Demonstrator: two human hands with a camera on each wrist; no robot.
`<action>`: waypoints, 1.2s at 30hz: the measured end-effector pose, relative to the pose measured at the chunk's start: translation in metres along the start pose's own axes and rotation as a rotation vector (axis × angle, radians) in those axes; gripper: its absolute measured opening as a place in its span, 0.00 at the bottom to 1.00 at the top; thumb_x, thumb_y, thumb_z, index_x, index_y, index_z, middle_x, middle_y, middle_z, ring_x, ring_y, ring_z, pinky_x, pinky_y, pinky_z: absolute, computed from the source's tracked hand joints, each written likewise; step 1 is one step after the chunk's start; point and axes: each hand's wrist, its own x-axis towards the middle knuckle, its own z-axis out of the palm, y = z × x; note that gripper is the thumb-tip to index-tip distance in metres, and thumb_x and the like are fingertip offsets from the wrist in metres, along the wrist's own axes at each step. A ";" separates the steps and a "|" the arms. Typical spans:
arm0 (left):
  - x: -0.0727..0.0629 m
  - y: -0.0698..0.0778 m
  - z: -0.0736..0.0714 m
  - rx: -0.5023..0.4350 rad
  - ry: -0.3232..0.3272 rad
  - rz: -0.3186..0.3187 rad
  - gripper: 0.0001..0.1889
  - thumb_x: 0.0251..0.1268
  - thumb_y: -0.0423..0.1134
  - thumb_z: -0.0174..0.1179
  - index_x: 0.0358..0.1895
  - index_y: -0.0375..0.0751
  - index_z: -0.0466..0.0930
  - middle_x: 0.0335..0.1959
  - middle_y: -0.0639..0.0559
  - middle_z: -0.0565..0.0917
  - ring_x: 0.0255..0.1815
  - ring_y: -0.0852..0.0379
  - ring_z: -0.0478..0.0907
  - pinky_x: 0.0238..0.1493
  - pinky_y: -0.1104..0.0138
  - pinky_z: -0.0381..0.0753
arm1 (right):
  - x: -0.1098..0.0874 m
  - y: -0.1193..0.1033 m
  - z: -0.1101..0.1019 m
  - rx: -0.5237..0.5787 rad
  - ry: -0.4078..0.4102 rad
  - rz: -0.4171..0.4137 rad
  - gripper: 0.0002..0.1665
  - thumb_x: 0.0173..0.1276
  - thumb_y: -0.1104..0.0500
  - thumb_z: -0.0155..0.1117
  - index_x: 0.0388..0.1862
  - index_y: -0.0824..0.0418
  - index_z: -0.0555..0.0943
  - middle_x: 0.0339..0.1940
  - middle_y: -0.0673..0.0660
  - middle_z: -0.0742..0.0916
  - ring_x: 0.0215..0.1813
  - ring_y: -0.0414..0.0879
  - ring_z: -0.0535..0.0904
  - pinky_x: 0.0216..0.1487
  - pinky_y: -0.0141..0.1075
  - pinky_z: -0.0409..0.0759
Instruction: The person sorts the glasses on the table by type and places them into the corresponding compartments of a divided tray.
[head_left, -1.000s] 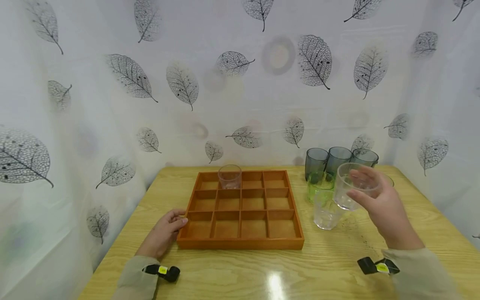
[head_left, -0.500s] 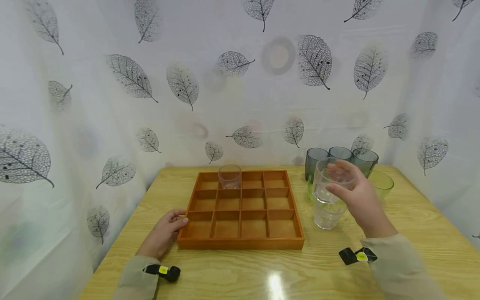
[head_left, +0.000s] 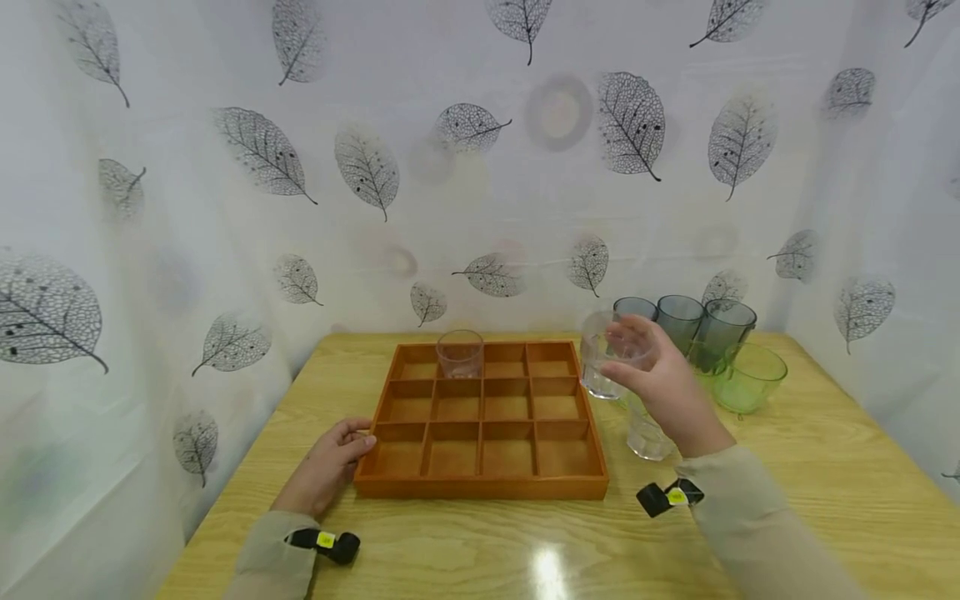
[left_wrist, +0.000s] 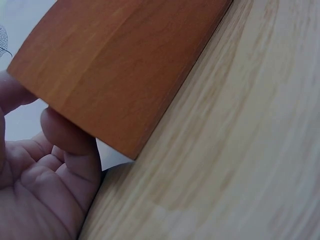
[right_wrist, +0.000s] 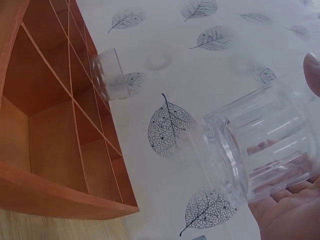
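Observation:
In the head view my right hand (head_left: 670, 387) holds a clear glass tumbler (head_left: 600, 367), thumb on the near side and fingers on the far side. The tumbler is raised beside the right edge of a wooden compartment tray (head_left: 480, 487). In the right wrist view, the tumbler's faceted base (right_wrist: 225, 155) points toward the tray (right_wrist: 50, 190). My left hand (head_left: 330, 462) grips the tray's left edge near its front corner, with curled fingers against the end in the left wrist view. Another clear tumbler (head_left: 460, 357) stands in a back-row compartment, second from left.
Right of the tray, a second clear tumbler (head_left: 647, 437) stands on the wooden table (head_left: 465, 550), partly behind my right hand. Green glasses (head_left: 750, 379) and three dark grey glasses (head_left: 680, 317) stand farther back. A leaf-print curtain (head_left: 480, 208) encloses the table's back and sides.
My right hand has carried the clear tumbler leftward, from above the glasses to near the tray's right edge. My left hand has stayed at the tray.

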 end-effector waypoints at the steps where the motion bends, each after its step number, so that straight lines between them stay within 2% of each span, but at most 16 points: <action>1: 0.000 0.000 0.000 -0.004 0.002 -0.002 0.24 0.77 0.37 0.57 0.69 0.31 0.63 0.48 0.43 0.77 0.46 0.53 0.76 0.45 0.65 0.78 | 0.002 0.000 0.002 0.007 -0.002 0.002 0.50 0.70 0.49 0.71 0.82 0.52 0.54 0.75 0.53 0.70 0.75 0.52 0.64 0.69 0.54 0.66; 7: -0.001 0.001 0.000 -0.010 0.007 -0.003 0.24 0.77 0.37 0.57 0.69 0.31 0.63 0.47 0.45 0.77 0.46 0.54 0.75 0.45 0.67 0.78 | 0.017 0.001 0.014 0.048 -0.001 -0.023 0.49 0.68 0.50 0.72 0.81 0.54 0.56 0.74 0.56 0.71 0.75 0.53 0.65 0.70 0.53 0.66; 13: -0.001 0.001 0.000 -0.004 0.004 0.001 0.24 0.77 0.37 0.57 0.69 0.31 0.63 0.47 0.44 0.77 0.46 0.53 0.74 0.46 0.67 0.77 | 0.030 0.002 0.025 0.033 -0.009 -0.025 0.49 0.67 0.48 0.73 0.80 0.51 0.58 0.71 0.54 0.73 0.72 0.52 0.66 0.70 0.55 0.64; 23: 0.000 0.001 0.000 -0.012 0.003 0.004 0.24 0.77 0.36 0.56 0.68 0.31 0.64 0.46 0.45 0.76 0.45 0.54 0.74 0.45 0.67 0.77 | 0.051 0.007 0.042 0.045 -0.026 -0.035 0.50 0.67 0.46 0.73 0.81 0.52 0.58 0.74 0.54 0.72 0.73 0.50 0.67 0.71 0.53 0.64; 31: -0.002 0.002 0.001 0.008 0.011 0.000 0.23 0.77 0.37 0.56 0.68 0.31 0.64 0.47 0.44 0.76 0.46 0.53 0.74 0.46 0.66 0.77 | 0.068 0.011 0.059 0.088 -0.054 -0.017 0.53 0.67 0.46 0.73 0.82 0.55 0.55 0.76 0.57 0.70 0.74 0.50 0.66 0.72 0.52 0.63; 36: -0.002 0.002 0.001 0.018 0.016 -0.004 0.23 0.77 0.38 0.56 0.68 0.32 0.63 0.46 0.45 0.76 0.45 0.53 0.73 0.45 0.66 0.76 | 0.077 0.014 0.072 0.112 -0.044 -0.016 0.56 0.64 0.46 0.76 0.82 0.55 0.53 0.73 0.59 0.72 0.70 0.53 0.70 0.70 0.53 0.66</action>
